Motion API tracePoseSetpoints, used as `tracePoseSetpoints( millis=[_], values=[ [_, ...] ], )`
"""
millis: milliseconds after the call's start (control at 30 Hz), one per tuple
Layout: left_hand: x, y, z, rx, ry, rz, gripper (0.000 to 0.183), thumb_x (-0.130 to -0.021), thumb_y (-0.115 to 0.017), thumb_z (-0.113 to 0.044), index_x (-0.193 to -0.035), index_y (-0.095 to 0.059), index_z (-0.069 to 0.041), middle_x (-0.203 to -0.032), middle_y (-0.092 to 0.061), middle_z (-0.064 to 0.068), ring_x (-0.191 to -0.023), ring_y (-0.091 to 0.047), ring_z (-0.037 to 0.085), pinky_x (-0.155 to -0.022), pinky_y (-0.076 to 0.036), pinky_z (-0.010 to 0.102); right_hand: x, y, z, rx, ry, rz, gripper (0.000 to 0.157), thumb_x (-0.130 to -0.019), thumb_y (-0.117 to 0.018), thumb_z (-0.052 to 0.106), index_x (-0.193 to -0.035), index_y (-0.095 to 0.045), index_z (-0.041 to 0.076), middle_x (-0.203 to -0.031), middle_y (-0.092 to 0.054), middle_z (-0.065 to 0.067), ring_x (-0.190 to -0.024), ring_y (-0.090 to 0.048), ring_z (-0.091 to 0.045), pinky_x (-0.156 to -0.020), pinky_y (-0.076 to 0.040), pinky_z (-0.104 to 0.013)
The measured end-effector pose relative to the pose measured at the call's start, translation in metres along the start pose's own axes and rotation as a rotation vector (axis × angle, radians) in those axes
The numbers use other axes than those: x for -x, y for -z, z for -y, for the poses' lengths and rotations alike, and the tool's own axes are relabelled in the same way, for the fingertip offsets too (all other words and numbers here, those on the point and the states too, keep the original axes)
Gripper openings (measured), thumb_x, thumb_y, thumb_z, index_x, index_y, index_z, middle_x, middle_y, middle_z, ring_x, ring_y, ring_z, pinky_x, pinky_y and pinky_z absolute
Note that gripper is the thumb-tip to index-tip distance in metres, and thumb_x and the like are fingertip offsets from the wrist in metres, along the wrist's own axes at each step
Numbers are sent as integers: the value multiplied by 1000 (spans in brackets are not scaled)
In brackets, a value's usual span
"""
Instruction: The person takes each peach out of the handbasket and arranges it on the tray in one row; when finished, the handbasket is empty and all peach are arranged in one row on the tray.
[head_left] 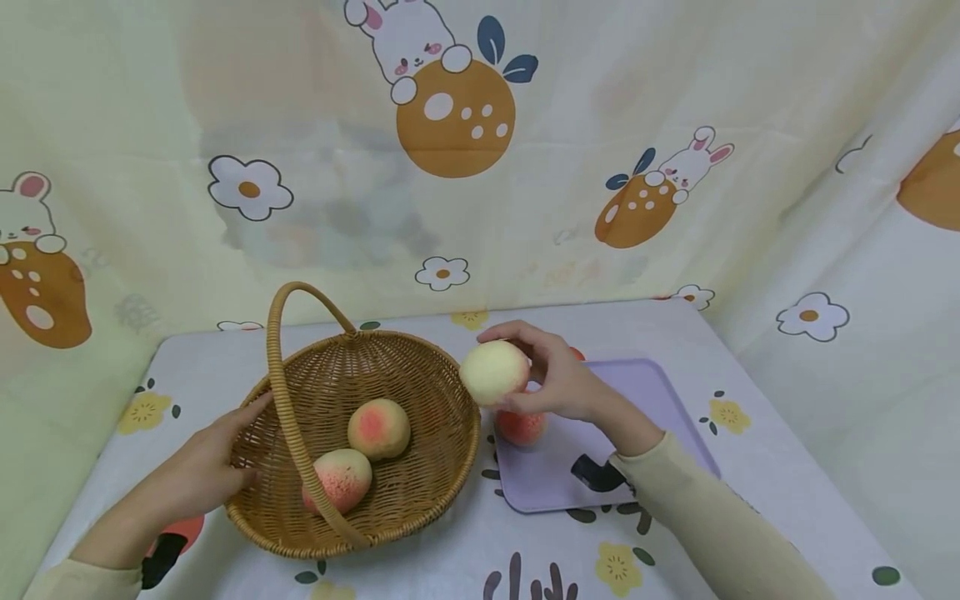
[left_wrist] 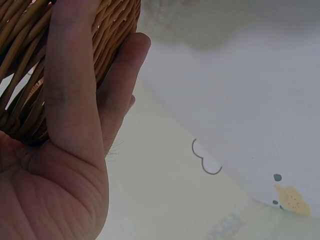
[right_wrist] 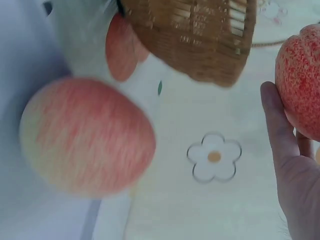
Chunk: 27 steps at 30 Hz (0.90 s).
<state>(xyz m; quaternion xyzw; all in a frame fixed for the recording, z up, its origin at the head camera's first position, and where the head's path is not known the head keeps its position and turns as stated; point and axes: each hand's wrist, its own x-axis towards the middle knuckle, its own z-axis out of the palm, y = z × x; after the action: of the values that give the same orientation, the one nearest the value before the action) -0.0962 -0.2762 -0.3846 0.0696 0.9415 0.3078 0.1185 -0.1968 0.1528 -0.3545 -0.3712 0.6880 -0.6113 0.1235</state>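
Observation:
A brown wicker basket with an arched handle stands at the left of the table, two peaches inside: one blushed peach near the middle and a speckled peach partly behind the handle. My left hand grips the basket's left side; the left wrist view shows its fingers against the woven wall. Between thumb and fingers, my right hand holds a pale peach just above the basket's right rim. Its red speckled side shows in the right wrist view. Below that hand, another peach lies on the tray.
A lilac tray lies right of the basket, under my right forearm. The tablecloth is white with printed flowers. Behind the table hangs a cream curtain with rabbit prints.

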Motion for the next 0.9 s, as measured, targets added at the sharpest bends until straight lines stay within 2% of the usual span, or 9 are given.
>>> tracePoseSetpoints(
  millis=[133, 233, 467, 567, 700, 900],
  values=[
    [0, 0, 0, -1, -1, -1, 99, -78, -76, 3, -160, -21, 1, -151, -29, 41, -134, -32, 62, -95, -42, 71, 9, 16, -1, 5, -11, -4, 69, -75, -78, -9, -138, -50, -5, -137, -53, -22, -117, -56, -29, -96, -53, -37],
    [0, 1, 1, 7, -4, 2, 99, -77, -75, 4, -160, -21, 1, -151, -29, 41, -134, -32, 62, -96, -42, 71, 16, 27, -4, 33, -39, -14, 73, -75, -80, -8, -141, -50, -3, -137, -54, -19, -120, -55, -29, -97, -52, -36],
    [-1, 1, 2, 24, -18, 10, 99, -76, -73, 7, -160, -20, 1, -152, -28, 41, -134, -32, 61, -94, -45, 68, 35, 52, -13, 187, -142, -77, 76, -72, -88, 1, -141, -55, 5, -136, -59, -9, -117, -59, -28, -96, -51, -35],
    [0, 1, 1, 19, -17, 10, 99, -77, -73, 6, -160, -20, 1, -152, -27, 41, -134, -32, 61, -94, -46, 68, 43, 62, -19, 256, -152, -85, 75, -72, -89, 2, -139, -57, 4, -135, -60, -8, -116, -59, -25, -96, -51, -33],
    [0, 2, 1, 16, -13, 9, 99, -77, -73, 6, -160, -20, 1, -152, -27, 41, -135, -31, 61, -95, -44, 69, 54, 74, -32, 326, -166, -55, 72, -73, -88, 3, -139, -58, 6, -134, -61, -6, -116, -59, -22, -93, -52, -32],
    [1, 2, 1, 9, -7, 9, 98, -78, -73, 4, -160, -20, 0, -152, -27, 41, -135, -31, 61, -96, -41, 71, 75, 84, -53, 438, -257, -16, 69, -74, -86, 6, -137, -61, 10, -132, -62, -2, -113, -59, -23, -94, -52, -42]
  ],
)
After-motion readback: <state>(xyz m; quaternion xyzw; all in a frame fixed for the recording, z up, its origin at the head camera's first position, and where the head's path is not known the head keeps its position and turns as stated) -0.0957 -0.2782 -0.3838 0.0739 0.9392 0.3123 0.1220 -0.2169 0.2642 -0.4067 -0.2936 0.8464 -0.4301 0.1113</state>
